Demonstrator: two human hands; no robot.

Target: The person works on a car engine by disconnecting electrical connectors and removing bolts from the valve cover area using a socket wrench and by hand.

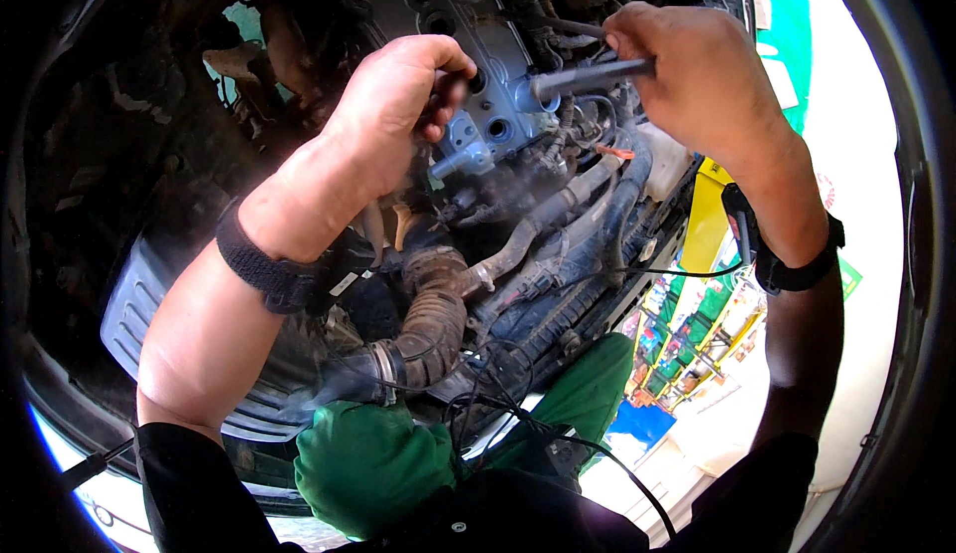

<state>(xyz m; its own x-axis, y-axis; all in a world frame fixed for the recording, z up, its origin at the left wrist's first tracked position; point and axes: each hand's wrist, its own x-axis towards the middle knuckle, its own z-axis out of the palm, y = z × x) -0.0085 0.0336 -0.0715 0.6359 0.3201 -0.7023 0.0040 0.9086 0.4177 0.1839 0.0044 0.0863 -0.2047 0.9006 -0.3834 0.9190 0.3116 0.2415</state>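
The right grip (702,80) is closing around a dark rod (597,77), fingers wrapping one end, and that rod is pointing across toward the round spout (534,97) on the blue-grey engine cover (503,45). The rod's far end is sitting right at the spout; whether it is touching the rim or lying just in front, I'm not able to tell. Being held by its end, it is leaving its length reaching past the knuckles, probably to keep the fingers clear of the crowded metal.

Over on the other side, the left grip (403,85) is hovering across the cover with its fingers curling inward. Something dark is showing around the fingertips, but shadow is hiding it, so I'm not able to tell whether that grip is holding anything. Its position opposite the right one is seemingly leaving the spout open between them.

Both arms are reaching over the bay, likely because the cover is sitting so deep. Below, a ribbed hose (434,324) is bending toward the lower left, and green fabric (373,463) is bulging at the near edge, with a thin black cable (687,273) running toward the right forearm.
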